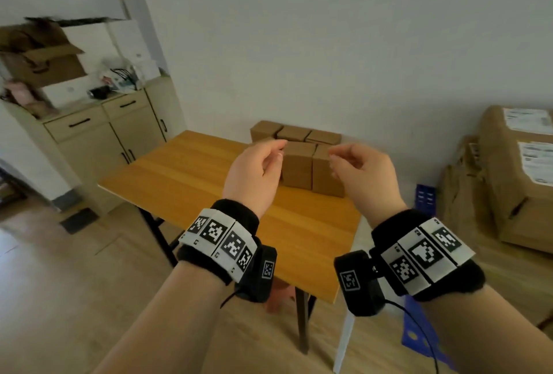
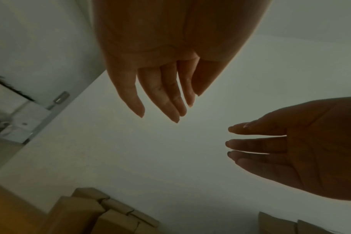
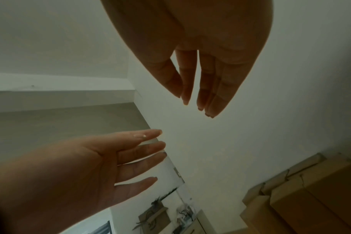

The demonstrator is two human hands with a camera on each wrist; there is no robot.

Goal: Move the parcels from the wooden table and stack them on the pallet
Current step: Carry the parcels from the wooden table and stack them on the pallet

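Several brown cardboard parcels (image 1: 299,164) stand in rows at the far right end of the wooden table (image 1: 194,170), against the wall. They also show in the left wrist view as parcels (image 2: 102,212) at the bottom. My left hand (image 1: 269,158) and right hand (image 1: 347,161) hover in the air just in front of the parcels, palms facing each other. Neither touches a parcel. The wrist views show the left hand (image 2: 166,95) and right hand (image 3: 194,88) with relaxed, nearly straight fingers and nothing in them. A blue pallet (image 1: 425,198) lies on the floor to the right of the table, partly hidden by my right arm.
Large labelled cardboard boxes (image 1: 514,176) are piled on the floor at the right. A beige cabinet (image 1: 119,134) with clutter on top stands at the left, beyond the table. Wooden floor (image 1: 74,284) lies open at the near left.
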